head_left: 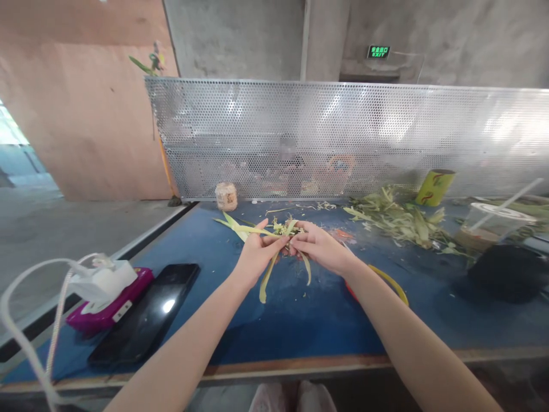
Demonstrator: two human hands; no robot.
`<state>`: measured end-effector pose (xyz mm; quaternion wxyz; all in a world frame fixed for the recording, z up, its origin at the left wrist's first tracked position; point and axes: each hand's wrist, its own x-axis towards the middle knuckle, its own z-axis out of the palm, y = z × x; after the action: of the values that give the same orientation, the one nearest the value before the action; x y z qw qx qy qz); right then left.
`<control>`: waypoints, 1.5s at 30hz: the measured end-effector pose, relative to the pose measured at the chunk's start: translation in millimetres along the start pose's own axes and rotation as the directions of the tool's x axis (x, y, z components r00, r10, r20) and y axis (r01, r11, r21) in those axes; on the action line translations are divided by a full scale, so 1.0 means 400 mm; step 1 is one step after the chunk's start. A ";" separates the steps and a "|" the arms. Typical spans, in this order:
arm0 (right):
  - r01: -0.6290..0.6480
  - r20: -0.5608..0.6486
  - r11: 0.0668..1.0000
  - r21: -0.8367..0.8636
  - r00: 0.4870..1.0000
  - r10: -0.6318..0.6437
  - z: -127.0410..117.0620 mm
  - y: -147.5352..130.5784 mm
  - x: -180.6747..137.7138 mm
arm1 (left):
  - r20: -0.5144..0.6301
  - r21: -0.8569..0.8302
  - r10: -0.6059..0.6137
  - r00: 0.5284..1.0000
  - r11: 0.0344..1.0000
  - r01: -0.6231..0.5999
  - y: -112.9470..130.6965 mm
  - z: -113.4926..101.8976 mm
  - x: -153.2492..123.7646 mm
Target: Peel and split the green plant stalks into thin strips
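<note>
Just above the blue tabletop, both hands meet at a small bundle of pale green leaf strips. My left hand is closed, thumb and fingers pinching the strips from the left. From the right, my right hand pinches the same bundle, its fingertips close to the left thumb. Long strips hang below the fingers, and wider leaves stick out to the left. Behind the fingers shows a knotted, frayed yellow-green part. The exact grip points are partly hidden by the fingers.
Left lie a black phone, a purple power strip and a white charger. A roll of twine stands by the perforated metal panel. Right are a leaf pile, a yellow-green tube, a drink cup and a yellow ring.
</note>
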<state>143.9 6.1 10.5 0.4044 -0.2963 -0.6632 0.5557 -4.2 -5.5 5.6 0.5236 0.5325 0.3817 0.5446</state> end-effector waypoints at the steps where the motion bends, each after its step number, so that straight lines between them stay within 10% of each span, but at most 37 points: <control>1: 0.009 -0.012 1.000 -0.018 1.000 -0.009 -0.002 0.000 0.000 | 0.003 0.001 0.010 1.000 1.000 -0.010 0.001 -0.001 0.000; 24: 0.005 0.132 0.994 0.108 0.991 -0.019 -0.043 -0.001 0.000 | -0.086 -0.173 0.054 0.995 0.983 -0.068 0.023 -0.011 0.008; 31: -0.031 0.189 0.975 0.219 0.982 -0.011 -0.008 -0.008 -0.008 | 0.013 0.017 0.169 0.985 0.985 -0.170 0.022 -0.003 -0.003; 45: 0.009 0.014 0.992 -0.128 1.000 -0.007 0.021 0.021 0.008 | 0.060 0.077 0.207 0.977 0.974 -0.211 0.016 -0.006 0.002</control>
<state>134.6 6.4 2.4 0.3822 -0.3151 -0.7015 0.5124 -7.5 -5.4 11.6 0.4506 0.6048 0.3321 0.5664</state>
